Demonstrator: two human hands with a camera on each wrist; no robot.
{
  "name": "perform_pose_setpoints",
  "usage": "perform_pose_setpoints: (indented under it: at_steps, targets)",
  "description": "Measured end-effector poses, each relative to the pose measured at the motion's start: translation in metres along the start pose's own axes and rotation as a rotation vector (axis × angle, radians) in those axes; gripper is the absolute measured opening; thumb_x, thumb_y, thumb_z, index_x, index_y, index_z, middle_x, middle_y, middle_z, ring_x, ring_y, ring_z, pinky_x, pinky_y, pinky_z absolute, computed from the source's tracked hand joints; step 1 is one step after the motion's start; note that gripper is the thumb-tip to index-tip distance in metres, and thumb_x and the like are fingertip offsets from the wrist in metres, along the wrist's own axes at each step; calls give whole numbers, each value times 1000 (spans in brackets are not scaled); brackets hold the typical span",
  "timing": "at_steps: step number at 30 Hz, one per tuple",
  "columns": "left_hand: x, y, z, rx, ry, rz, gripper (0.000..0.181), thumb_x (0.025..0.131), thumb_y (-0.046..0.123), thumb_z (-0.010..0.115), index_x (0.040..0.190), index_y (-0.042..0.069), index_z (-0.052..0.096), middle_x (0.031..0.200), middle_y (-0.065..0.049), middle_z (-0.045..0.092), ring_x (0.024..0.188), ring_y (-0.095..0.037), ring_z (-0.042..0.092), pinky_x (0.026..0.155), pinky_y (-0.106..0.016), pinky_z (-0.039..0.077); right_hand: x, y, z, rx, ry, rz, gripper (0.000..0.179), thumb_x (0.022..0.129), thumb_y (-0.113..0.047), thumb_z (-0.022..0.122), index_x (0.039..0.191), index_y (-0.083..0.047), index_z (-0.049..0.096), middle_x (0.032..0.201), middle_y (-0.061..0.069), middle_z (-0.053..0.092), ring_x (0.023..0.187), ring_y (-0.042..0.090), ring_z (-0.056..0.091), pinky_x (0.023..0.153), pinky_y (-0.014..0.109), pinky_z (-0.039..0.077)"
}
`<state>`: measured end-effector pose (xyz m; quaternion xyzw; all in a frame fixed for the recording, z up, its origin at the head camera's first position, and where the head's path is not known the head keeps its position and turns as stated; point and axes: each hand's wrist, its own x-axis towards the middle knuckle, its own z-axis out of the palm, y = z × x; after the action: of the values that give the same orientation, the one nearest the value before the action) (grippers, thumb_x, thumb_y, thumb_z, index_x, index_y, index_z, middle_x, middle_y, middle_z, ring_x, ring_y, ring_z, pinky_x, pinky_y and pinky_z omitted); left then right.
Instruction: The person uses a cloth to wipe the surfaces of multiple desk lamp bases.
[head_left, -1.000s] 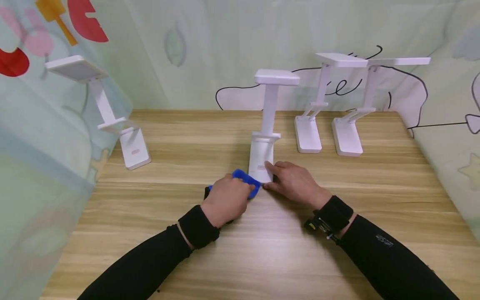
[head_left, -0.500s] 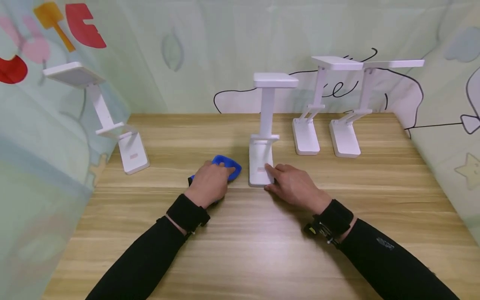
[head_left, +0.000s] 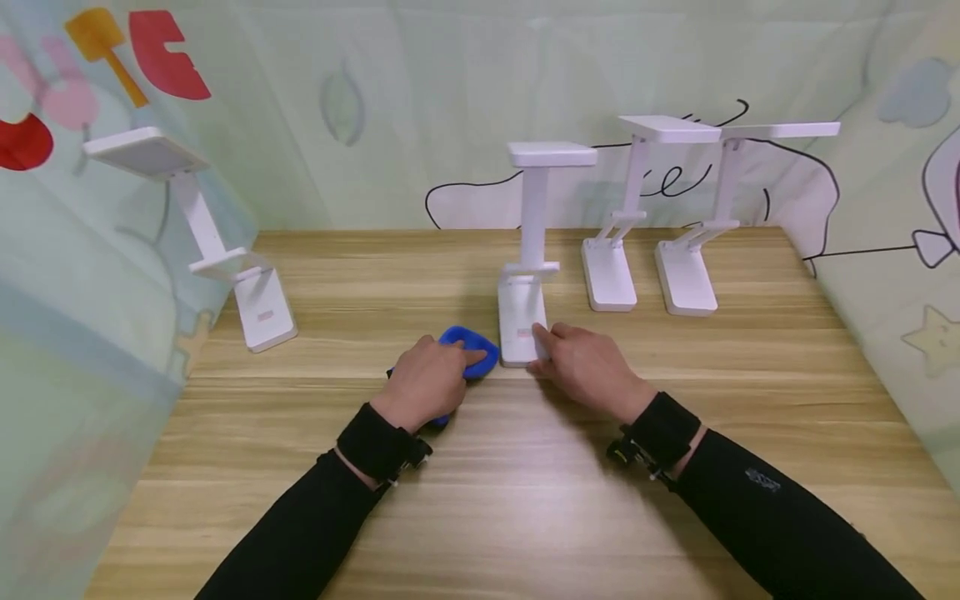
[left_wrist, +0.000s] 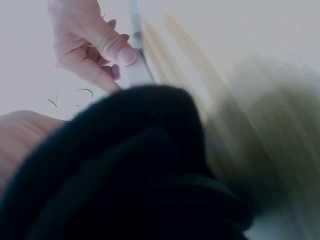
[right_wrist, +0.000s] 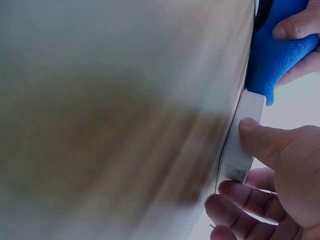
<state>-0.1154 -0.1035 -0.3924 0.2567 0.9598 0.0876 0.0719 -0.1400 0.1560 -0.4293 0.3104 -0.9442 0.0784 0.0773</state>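
In the head view, a white desk lamp (head_left: 522, 323) stands upright at mid-table, its flat head raised. My right hand (head_left: 587, 371) holds the front right corner of its base. The right wrist view shows my thumb on the front edge of that base (right_wrist: 243, 137) and fingers around the corner. My left hand (head_left: 423, 382) grips a fuzzy blue cloth (head_left: 480, 354), its index finger stretched along it. The cloth lies close to the left side of the base; the right wrist view shows the cloth (right_wrist: 280, 60) at the base's end. A dark wristband hides much of the left wrist view.
Two more white desk lamps, one with its base (head_left: 609, 275) nearer the middle and one with its base (head_left: 686, 279) farther right, stand at the back. Another lamp (head_left: 265, 310) is at the left. A printed curtain (head_left: 390, 108) borders the wooden table (head_left: 525, 500).
My left hand drew the blue cloth leftward off the lamp base, then brought it partly back right towards the base. My right hand keeps its place on the lamp.
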Motion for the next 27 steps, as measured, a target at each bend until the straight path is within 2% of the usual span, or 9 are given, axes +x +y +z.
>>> perform_pose_setpoints:
  at_steps: [5,8,13,20,24,27]
  targets:
    - [6,-3,2,-40,-9,-31,51,96,3,60,143,22,69,144,-16,65,116,-44,68,92,-48,59,12,10,0,-20,-12,40,58,93,-33,82,135,5,67,91,13,67,64,20,61,51,37,51]
    - [8,-4,2,-53,-9,-38,52,96,3,60,143,22,68,145,-14,65,115,-43,69,92,-46,59,19,15,-2,-24,-41,86,56,95,-33,81,135,4,67,95,15,67,65,23,62,50,39,51]
    - [12,-6,2,-62,-4,-47,52,95,3,61,143,23,68,146,-13,65,118,-40,69,99,-46,56,30,22,-5,-29,-102,150,58,99,-31,75,142,5,62,106,21,70,72,28,67,55,41,55]
    - [14,-6,2,-76,-6,-60,54,95,2,62,143,25,68,147,-12,64,114,-36,71,95,-43,58,40,29,-5,-52,-130,214,57,101,-30,72,144,5,59,105,23,72,86,35,73,63,49,59]
    - [14,-7,2,-75,0,-57,54,94,1,62,143,24,69,146,-12,65,110,-35,73,101,-44,55,44,33,-4,-54,-140,231,56,103,-29,70,146,5,58,106,24,73,88,35,73,66,50,59]
    - [14,-7,3,-74,2,-56,54,94,1,61,142,24,69,146,-12,65,112,-35,73,106,-46,53,46,36,-3,-56,-146,250,56,104,-29,69,148,4,56,108,25,73,89,35,73,66,51,60]
